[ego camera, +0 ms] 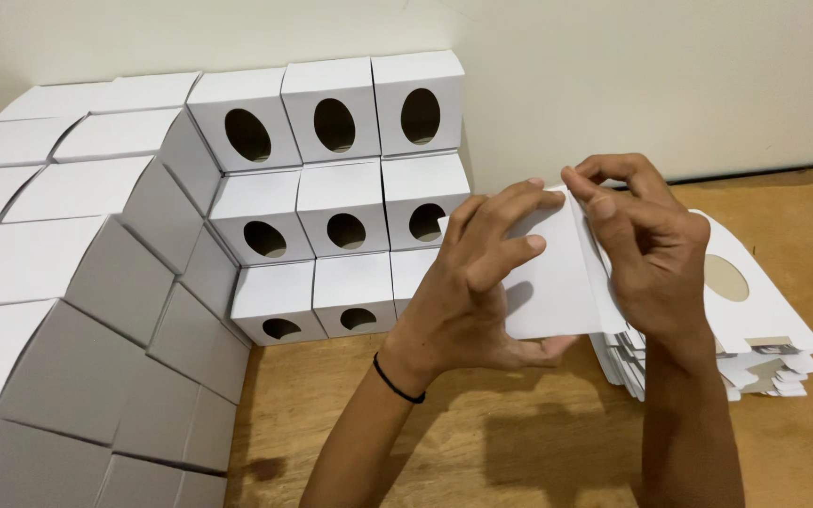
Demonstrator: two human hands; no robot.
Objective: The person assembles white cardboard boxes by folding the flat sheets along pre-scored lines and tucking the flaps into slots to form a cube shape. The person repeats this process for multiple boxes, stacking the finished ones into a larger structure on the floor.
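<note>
- Card (552, 282), flat white, centre frame, long axis upright, between both my hands.
- Left hand (472, 282) spread, gripping its left and lower edges.
- Right hand (646, 249) pinches its top corner; stack of flat cards (764, 325) just behind.

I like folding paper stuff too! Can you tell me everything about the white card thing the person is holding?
The white card piece is a flat, unfolded box blank of thin, smooth cardboard. It is held up above the wooden table, in front of the stack of flat blanks. The left hand grips its left side, fingers spread over the front, thumb under the bottom edge. The right hand pinches its top right corner. A fold line runs down near its right side.
</note>
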